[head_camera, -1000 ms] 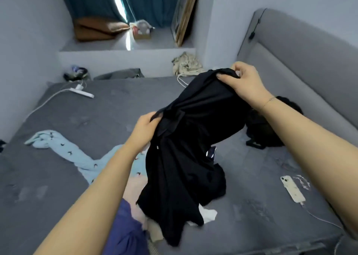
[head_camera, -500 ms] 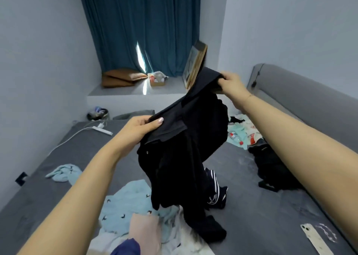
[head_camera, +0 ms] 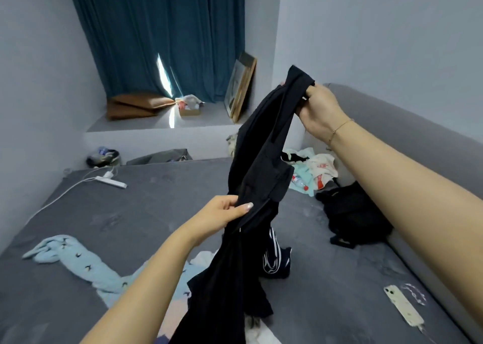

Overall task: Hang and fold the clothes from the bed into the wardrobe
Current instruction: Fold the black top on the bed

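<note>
A long black garment (head_camera: 261,166) hangs in the air above the grey bed (head_camera: 146,207). My right hand (head_camera: 317,111) grips its top end, high and to the right. My left hand (head_camera: 222,213) pinches its edge lower down, near the middle. The lower part of the garment drapes down onto a heap of clothes at the bed's near edge. In that heap lie a light blue patterned piece (head_camera: 78,262) and a black piece with white stripes (head_camera: 274,260). No wardrobe is in view.
A black bag (head_camera: 352,213) and a phone (head_camera: 402,304) lie on the bed's right side by the grey headboard (head_camera: 407,132). More clothes (head_camera: 313,171) are piled at the far right corner. A white power strip (head_camera: 111,181) lies far left. Beyond are a window ledge, a teal curtain and a leaning frame.
Both hands have lifted the black garment off the bed and stretched it out lengthwise. My right hand rose higher, and my left hand slid down along its edge.
</note>
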Available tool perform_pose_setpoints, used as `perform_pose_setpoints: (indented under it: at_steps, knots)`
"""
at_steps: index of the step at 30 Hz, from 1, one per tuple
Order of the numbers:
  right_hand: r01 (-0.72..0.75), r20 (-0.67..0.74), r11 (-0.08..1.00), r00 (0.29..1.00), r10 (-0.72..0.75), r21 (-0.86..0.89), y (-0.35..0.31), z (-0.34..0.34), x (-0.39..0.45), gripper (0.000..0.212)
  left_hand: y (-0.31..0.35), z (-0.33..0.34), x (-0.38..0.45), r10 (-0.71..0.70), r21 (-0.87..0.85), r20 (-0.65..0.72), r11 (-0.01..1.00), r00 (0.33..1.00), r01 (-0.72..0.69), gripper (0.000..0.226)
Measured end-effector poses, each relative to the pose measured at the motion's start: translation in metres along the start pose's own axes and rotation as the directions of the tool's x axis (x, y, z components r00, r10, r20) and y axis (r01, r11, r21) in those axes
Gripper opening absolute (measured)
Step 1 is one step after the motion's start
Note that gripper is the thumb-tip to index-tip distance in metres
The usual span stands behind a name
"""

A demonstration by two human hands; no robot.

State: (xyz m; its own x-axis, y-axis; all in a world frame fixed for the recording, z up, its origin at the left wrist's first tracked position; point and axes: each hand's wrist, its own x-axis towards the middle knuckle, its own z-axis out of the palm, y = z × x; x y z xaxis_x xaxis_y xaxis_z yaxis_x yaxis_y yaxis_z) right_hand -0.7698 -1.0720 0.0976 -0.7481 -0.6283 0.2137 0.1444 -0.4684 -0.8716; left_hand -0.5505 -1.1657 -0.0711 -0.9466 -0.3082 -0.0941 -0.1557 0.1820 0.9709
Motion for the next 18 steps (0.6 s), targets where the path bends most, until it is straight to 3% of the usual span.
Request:
perform_pose_setpoints:
  at_steps: [3,5,9,12,16,18]
  knots:
    - [-0.012,-0.161,0.999,0.987,0.017,0.035,-0.007,-0.066,0.012,0.027,-0.022,0.045,0.032,-0.060,-0.010,0.060,0.998,0.996,0.061,0.043]
    - [-0.022,-0.256,0.999,0.966,0.029,0.030,-0.006,-0.115,0.024,0.024,-0.039,0.083,0.060,-0.100,-0.039,0.110,0.994,0.989,0.104,0.032]
    - [-0.115,-0.367,0.979,0.929,0.047,-0.166,0.024,-0.224,0.052,0.024,-0.076,0.171,0.133,-0.197,-0.059,0.149,0.976,0.969,0.208,0.028]
    - [-0.245,-0.453,0.915,0.888,0.078,-0.322,0.068,-0.311,0.076,0.025,-0.110,0.247,0.193,-0.311,-0.062,0.165,0.944,0.936,0.325,0.035]
    - [-0.426,-0.488,0.832,0.844,0.223,-0.356,0.149,-0.421,0.099,0.027,-0.162,0.324,0.251,-0.469,-0.155,0.121,0.862,0.875,0.483,0.008]
    - [-0.529,-0.464,0.738,0.823,0.328,-0.418,0.203,-0.461,0.100,0.033,-0.195,0.338,0.268,-0.541,-0.244,0.054,0.808,0.839,0.537,0.023]
